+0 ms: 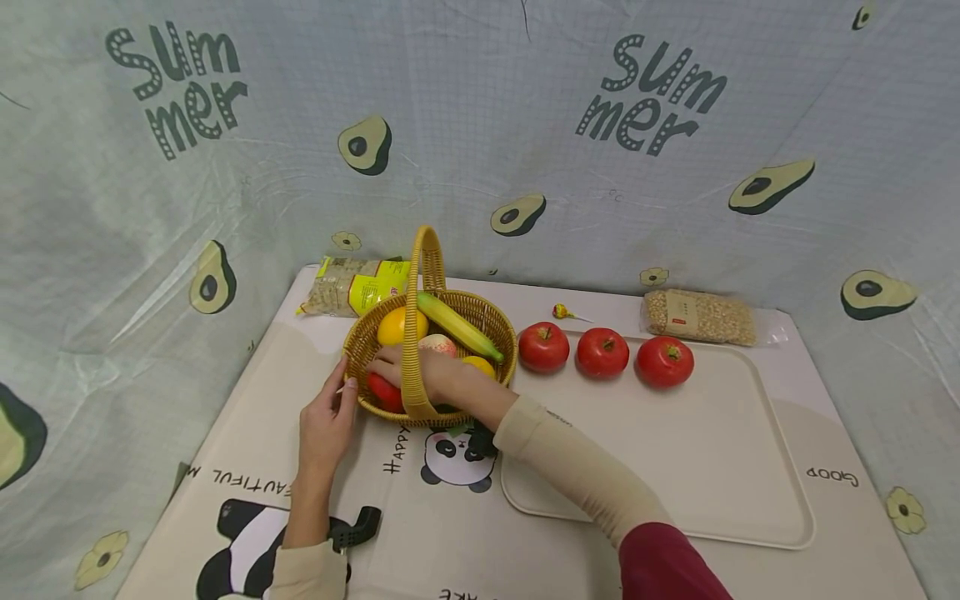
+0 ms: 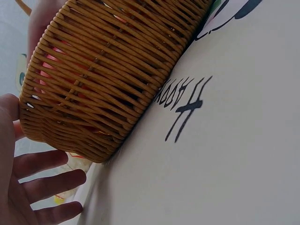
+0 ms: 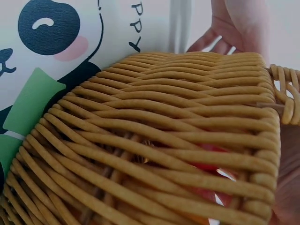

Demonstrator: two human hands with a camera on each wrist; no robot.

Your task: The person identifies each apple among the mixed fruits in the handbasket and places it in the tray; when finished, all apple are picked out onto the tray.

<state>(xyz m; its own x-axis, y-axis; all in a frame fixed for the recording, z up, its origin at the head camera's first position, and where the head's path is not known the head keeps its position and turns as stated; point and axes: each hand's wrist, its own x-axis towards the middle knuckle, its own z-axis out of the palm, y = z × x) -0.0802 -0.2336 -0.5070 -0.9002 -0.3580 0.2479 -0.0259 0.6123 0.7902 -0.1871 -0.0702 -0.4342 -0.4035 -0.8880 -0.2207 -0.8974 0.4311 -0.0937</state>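
A wicker basket (image 1: pixel 504 329) with a tall handle holds a banana (image 1: pixel 461 327), yellow fruits (image 1: pixel 393 327), a pinkish peach (image 1: pixel 437 344) and a red apple (image 1: pixel 386 393). My left hand (image 1: pixel 327 425) holds its left rim between thumb and index finger; the other fingers (image 2: pixel 55 185) stretch out beside the wicker wall. Reaching under the handle, my right hand (image 1: pixel 431 372) is inside the basket, its fingers bent over the red apple. In the right wrist view the wicker wall (image 3: pixel 154 117) covers most of that hand, with red showing through the gaps.
Three red apples (image 1: pixel 602 353) line the far edge of a beige tray (image 1: pixel 652 467) right of the basket. Behind them are a lollipop (image 1: pixel 561 312) and a bag of beans (image 1: pixel 701 317). A yellow-labelled bag (image 1: pixel 352 287) lies behind the basket at the left.
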